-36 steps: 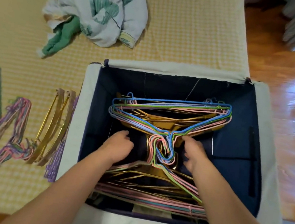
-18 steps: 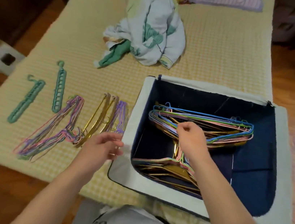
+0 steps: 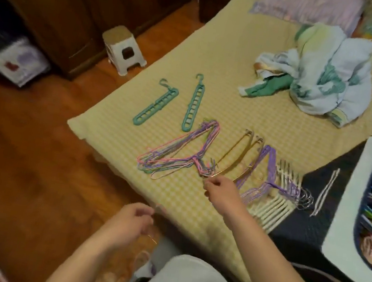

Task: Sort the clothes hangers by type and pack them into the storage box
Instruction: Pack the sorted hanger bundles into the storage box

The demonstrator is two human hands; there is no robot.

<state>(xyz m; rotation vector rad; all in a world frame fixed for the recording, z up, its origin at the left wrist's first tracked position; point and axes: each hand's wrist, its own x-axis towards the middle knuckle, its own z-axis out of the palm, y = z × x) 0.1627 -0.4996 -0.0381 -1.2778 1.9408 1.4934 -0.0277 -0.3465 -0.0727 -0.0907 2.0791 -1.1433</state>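
Both hands have left the storage box (image 3: 348, 199). The right hand (image 3: 217, 188) now pinches the hooks of the pastel wire hangers (image 3: 178, 154) on the bed (image 3: 216, 56); the left hand (image 3: 129, 223), off the bed's edge, has its grip loosely curled around a thin wire hook.

Soft warm light, motion-blurred edges

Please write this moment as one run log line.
right hand: at pastel wire hangers hooks | left hand: grip unclear | storage box: partly packed
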